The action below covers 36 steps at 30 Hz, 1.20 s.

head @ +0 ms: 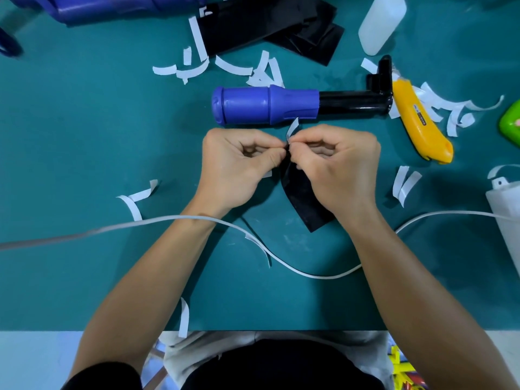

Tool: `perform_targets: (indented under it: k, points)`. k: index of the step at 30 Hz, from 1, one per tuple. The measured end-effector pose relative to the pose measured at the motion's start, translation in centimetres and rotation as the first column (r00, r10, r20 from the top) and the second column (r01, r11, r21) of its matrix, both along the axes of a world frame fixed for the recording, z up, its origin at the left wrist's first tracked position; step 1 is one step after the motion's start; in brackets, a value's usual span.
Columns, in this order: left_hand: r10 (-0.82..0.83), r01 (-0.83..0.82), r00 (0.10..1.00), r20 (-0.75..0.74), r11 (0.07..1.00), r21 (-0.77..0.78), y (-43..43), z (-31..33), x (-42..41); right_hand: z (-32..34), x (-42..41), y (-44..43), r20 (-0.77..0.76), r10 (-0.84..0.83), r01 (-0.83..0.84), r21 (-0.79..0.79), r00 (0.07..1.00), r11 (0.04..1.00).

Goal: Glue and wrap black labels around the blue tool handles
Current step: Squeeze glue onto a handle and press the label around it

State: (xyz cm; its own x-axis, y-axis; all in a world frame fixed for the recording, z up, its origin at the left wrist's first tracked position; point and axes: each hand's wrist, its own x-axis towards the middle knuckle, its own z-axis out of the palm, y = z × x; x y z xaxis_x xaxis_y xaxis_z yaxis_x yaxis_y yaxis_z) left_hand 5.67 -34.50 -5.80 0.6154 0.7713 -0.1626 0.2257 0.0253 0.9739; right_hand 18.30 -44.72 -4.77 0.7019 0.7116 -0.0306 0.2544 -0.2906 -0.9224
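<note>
A blue tool handle (264, 105) with a black L-shaped shaft (357, 101) lies sideways on the green mat, just beyond my hands. My left hand (239, 164) and my right hand (334, 164) meet fingertip to fingertip and pinch the top corner of a black label (305, 198), which hangs down toward me under the right hand. A small white backing strip (292, 129) sticks up from the pinched corner. The label's upper edge is hidden by my fingers.
A stack of black labels (270, 26) lies at the back, with a white glue bottle (382, 23) to its right. A yellow utility knife (419, 122) lies right of the shaft. Several white backing strips (233, 66) litter the mat. A white cable (281, 260) crosses my forearms.
</note>
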Motion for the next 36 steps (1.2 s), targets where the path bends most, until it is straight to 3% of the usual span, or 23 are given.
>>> perform_targets:
  k: [4, 8, 12, 23, 32, 36]
  points:
    - [0.002, -0.003, 1.0, -0.007, 1.0, -0.026, 0.0, 0.1, 0.0, -0.1, 0.6, 0.0, -0.163, 0.042, -0.043, -0.004, 0.986, 0.999]
    - [0.007, -0.007, 1.0, -0.011, 0.999, -0.032, 0.1, 0.0, 0.0, -0.2, 1.0, 0.1, -0.234, 0.067, -0.066, 0.015, 0.97, 0.998]
    - [-0.002, 0.002, 1.0, -0.007, 0.999, -0.032, 0.0, 0.2, 0.0, -0.1, 1.2, 0.1, -0.215, 0.07, -0.071, 0.005, 0.974, 0.997]
    - [0.008, -0.008, 1.0, 0.004, 0.999, -0.045, -0.1, 0.4, 0.2, 0.1, 0.8, -0.1, 0.013, 0.081, -0.081, -0.005, 0.997, 0.997]
    - [0.002, -0.002, 1.0, 0.007, 0.998, -0.06, -0.3, 0.6, 0.3, -0.4, 1.4, 0.2, -0.22, 0.091, -0.082, 0.052, 0.971, 0.995]
    - [0.005, -0.004, 1.0, 0.008, 0.999, -0.043, -0.3, 0.6, 0.3, -0.4, 1.5, 0.2, -0.211, 0.098, -0.083, 0.08, 0.973, 0.993]
